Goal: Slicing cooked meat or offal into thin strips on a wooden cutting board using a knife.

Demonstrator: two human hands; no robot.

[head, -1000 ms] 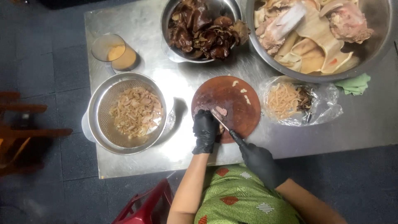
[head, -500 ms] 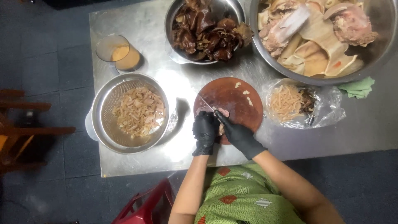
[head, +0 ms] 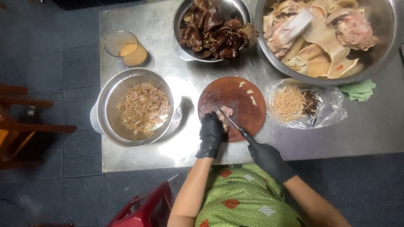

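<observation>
A round brown cutting board [head: 242, 94] lies on the steel table [head: 168, 50]. My left hand [head: 211, 135], in a black glove, presses down on a small pinkish piece of meat [head: 226, 114] at the board's near edge. My right hand [head: 269, 159], also in a black glove, grips the dark handle of a knife [head: 230, 120]. The blade lies across the meat beside my left fingers. A few pale scraps lie on the far side of the board.
Left of the board a metal colander [head: 136, 107] holds pale sliced strips. At the back stand a bowl of dark pieces [head: 212, 27] and a large bowl of pale meat [head: 326, 35]. A plastic bag of strips [head: 303, 103], a green cloth [head: 357, 90], a plastic cup [head: 125, 48] and a red stool [head: 145, 208] are around.
My right hand pushed the knife forward across the meat, then drew it back toward me. My left hand stayed on the meat.
</observation>
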